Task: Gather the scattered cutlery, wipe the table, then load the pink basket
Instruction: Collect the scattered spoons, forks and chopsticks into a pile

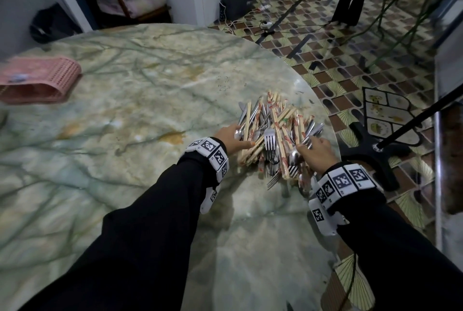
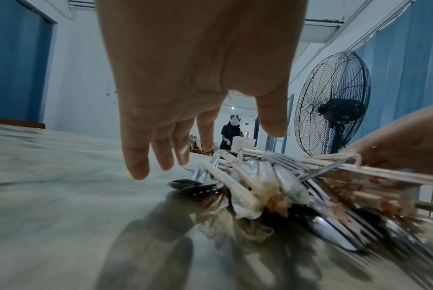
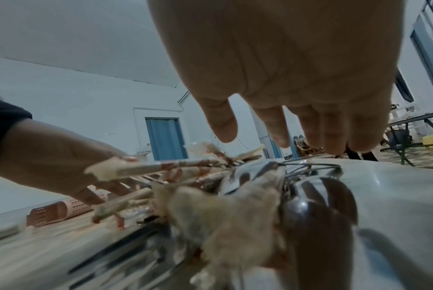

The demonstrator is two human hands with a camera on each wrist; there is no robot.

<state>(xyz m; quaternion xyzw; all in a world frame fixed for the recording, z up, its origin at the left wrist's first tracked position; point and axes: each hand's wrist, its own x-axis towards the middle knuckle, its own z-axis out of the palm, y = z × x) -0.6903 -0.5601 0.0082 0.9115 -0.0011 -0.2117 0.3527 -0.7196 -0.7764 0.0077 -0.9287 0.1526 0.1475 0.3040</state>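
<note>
**Both hands flank the cutlery heap**

Marble desk [image 1: 125,110], pink basket [image 1: 40,80] lying far left. Cutlery pile [image 1: 275,135] sits near the right edge, between left hand [image 1: 231,136] and right hand [image 1: 317,154]; fingers [image 2: 135,160] extended, loosely spread, touching its sides, gripping nothing.

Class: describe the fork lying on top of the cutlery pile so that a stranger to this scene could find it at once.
Start at the round marble table and go to the cutlery pile near its right edge, between the left hand and right hand. The fork lies on top at the near middle, its tines toward the person, broad bright metal among pale wrapped chopsticks.
</note>
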